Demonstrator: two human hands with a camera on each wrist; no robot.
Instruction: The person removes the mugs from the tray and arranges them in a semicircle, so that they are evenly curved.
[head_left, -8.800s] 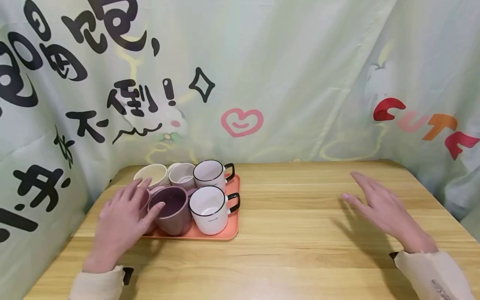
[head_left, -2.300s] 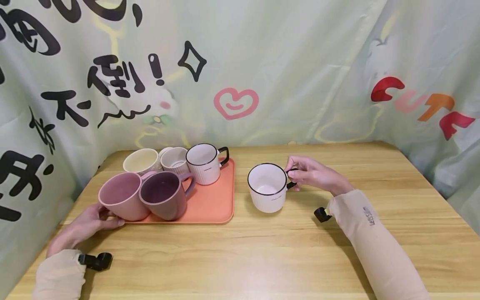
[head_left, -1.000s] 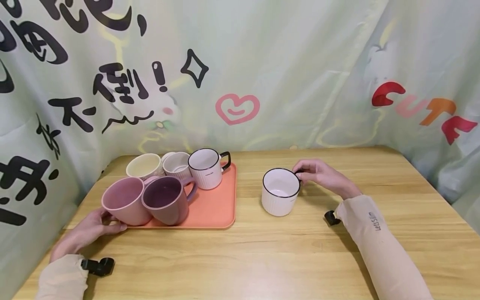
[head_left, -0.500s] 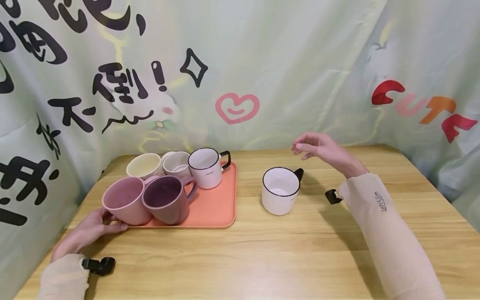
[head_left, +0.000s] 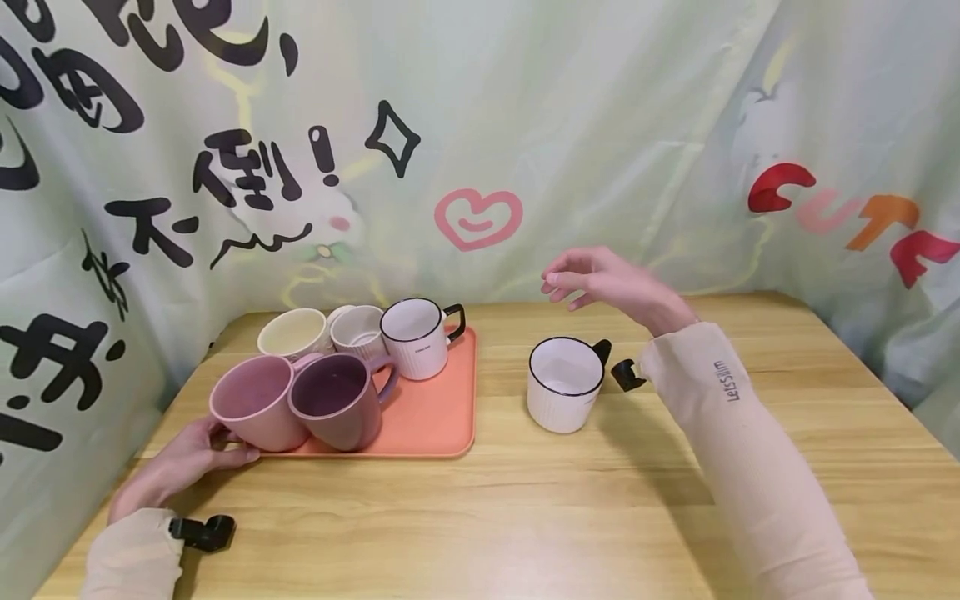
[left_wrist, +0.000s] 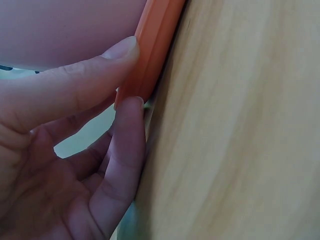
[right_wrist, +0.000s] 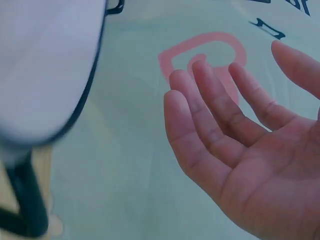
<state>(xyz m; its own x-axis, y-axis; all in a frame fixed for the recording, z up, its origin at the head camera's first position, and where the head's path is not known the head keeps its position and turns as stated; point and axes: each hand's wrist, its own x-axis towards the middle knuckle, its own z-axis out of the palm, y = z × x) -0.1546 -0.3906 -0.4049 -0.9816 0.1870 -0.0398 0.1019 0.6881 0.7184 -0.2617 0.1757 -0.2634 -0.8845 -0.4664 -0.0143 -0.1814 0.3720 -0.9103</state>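
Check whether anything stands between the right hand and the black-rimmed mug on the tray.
Nothing visible blocks the right hand from that mug; its black handle faces that side. The other black-rimmed mug, on the table, sits nearer the camera, off that line.

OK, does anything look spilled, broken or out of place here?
I see nothing spilled or broken. Only one white mug stands out: it sits upright by itself on the table, right of the orange tray, where the other cups crowd together.

left hand (head_left: 183, 460) pinched low, right hand (head_left: 609, 285) loosely curved aloft
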